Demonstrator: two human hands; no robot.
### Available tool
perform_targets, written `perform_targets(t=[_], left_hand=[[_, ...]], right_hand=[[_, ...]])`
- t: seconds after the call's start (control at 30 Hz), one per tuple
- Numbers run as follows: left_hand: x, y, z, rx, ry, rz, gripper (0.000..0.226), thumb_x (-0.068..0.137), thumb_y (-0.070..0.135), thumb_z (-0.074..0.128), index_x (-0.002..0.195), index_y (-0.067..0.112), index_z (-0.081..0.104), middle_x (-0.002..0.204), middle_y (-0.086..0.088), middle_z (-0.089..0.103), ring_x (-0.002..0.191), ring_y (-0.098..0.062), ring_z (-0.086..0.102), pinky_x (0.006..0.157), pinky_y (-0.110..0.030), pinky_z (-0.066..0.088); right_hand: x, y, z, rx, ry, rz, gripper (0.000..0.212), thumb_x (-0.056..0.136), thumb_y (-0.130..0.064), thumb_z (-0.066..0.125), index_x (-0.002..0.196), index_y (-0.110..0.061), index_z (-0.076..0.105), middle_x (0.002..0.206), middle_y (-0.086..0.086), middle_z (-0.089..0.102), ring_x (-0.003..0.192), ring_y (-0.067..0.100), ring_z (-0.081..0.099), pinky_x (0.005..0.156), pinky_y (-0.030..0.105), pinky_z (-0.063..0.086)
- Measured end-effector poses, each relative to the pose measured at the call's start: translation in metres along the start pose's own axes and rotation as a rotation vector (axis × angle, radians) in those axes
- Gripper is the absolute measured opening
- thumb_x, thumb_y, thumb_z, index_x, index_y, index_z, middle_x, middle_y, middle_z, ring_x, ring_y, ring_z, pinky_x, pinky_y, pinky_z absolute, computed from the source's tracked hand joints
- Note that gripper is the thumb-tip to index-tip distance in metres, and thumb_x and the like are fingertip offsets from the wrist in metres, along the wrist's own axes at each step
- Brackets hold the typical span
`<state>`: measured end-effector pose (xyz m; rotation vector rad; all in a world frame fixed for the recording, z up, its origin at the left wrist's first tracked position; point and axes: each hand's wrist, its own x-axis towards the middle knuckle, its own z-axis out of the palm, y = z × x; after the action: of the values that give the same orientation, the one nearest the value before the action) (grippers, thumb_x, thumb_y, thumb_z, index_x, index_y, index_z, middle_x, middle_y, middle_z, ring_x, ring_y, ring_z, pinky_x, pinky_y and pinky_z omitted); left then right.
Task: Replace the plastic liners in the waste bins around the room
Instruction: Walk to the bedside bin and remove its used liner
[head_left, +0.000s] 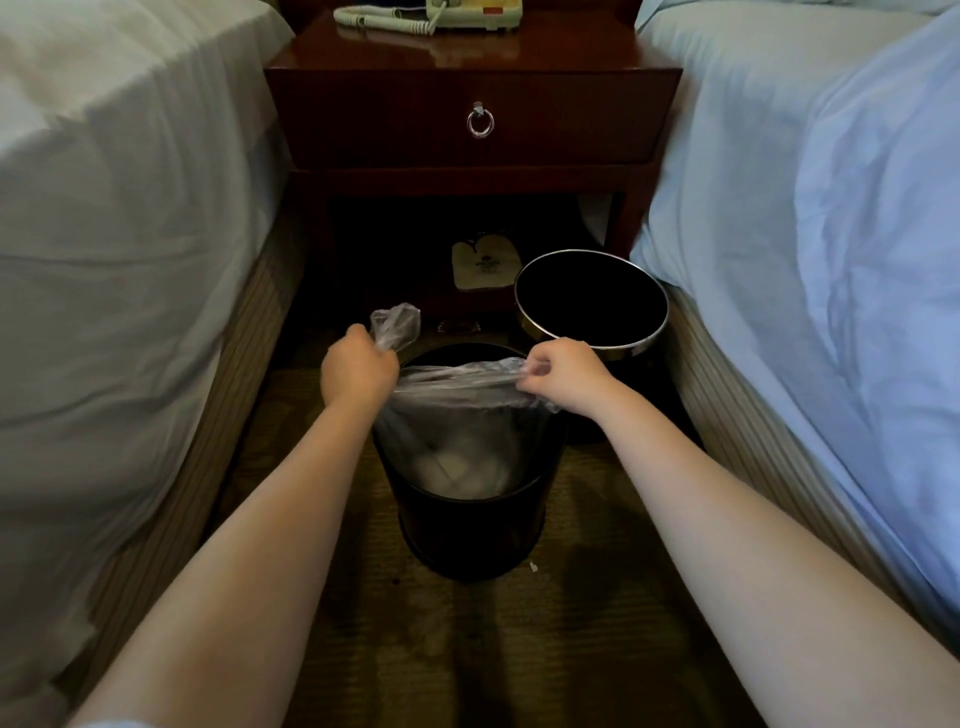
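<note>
Holding the liner (457, 383): bunched in left grip (358, 368), pinched in right grip (565, 372); stretched left to right over the bin (467, 527) on the floor (467, 654) before the nightstand (395, 119), hanging straight below both

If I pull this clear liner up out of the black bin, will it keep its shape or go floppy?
Probably floppy: the clear liner sags and wrinkles between the left hand and right hand, and bunches above the left fist. Likely light: only something pale shows through its bottom. The film looks thin, so a hard yank might tear it.
</note>
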<state>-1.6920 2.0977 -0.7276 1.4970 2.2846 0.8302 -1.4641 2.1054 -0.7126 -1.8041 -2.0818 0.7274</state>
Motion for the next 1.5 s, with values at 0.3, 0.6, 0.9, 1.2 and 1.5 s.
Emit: perform_targets(t=[0.3, 0.6, 0.9, 1.2, 1.5], left_hand=[[-0.009, -0.002, 0.013, 0.158, -0.024, 0.098, 0.019, 0.093, 0.020, 0.054, 0.107, 0.009, 0.050, 0.089, -0.010, 0.058, 0.075, -0.024, 0.057, 0.060, -0.034, 0.049], [-0.007, 0.026, 0.013, -0.314, -0.199, -0.048, 0.031, 0.094, 0.021, 0.053, 0.123, 0.010, 0.052, 0.098, -0.004, 0.055, 0.079, -0.015, 0.053, 0.064, -0.026, 0.039], [-0.016, 0.041, 0.023, -0.202, -0.387, 0.272, 0.017, 0.088, 0.025, 0.064, 0.088, 0.008, 0.067, 0.072, -0.001, 0.058, 0.066, -0.014, 0.053, 0.063, -0.030, 0.044], [-0.033, 0.061, 0.016, -0.580, -0.735, 0.169, 0.029, 0.082, 0.000, 0.064, 0.097, 0.022, 0.054, 0.081, -0.010, 0.062, 0.067, -0.019, 0.053, 0.067, -0.029, 0.045], [-0.019, 0.048, 0.022, -0.401, -0.436, 0.029, 0.022, 0.091, 0.013, 0.060, 0.112, 0.013, 0.066, 0.119, -0.004, 0.061, 0.112, -0.017, 0.055, 0.093, -0.028, 0.044]], right_hand=[[-0.001, -0.018, -0.002, 1.489, -0.032, 0.080, 0.020, 0.096, -0.007, 0.045, 0.094, -0.004, 0.065, 0.093, 0.011, 0.071, 0.090, 0.020, 0.068, 0.085, 0.031, 0.052], [0.005, -0.034, 0.035, 0.210, -0.071, 0.187, 0.013, 0.095, -0.025, 0.052, 0.104, -0.017, 0.048, 0.096, 0.002, 0.054, 0.090, 0.024, 0.055, 0.066, 0.032, 0.039], [0.016, -0.017, 0.020, 1.117, 0.048, 0.265, 0.019, 0.090, -0.031, 0.066, 0.099, -0.016, 0.061, 0.060, -0.006, 0.041, 0.043, 0.006, 0.030, 0.057, 0.025, 0.034], [0.023, 0.006, 0.017, 0.824, 0.224, 0.339, 0.023, 0.091, -0.016, 0.062, 0.071, -0.020, 0.052, 0.070, -0.005, 0.052, 0.060, 0.009, 0.049, 0.057, 0.023, 0.042], [0.019, -0.004, 0.008, 0.253, 0.165, 0.088, 0.027, 0.102, -0.031, 0.044, 0.096, -0.016, 0.065, 0.088, 0.002, 0.062, 0.085, 0.019, 0.059, 0.081, 0.034, 0.047]])
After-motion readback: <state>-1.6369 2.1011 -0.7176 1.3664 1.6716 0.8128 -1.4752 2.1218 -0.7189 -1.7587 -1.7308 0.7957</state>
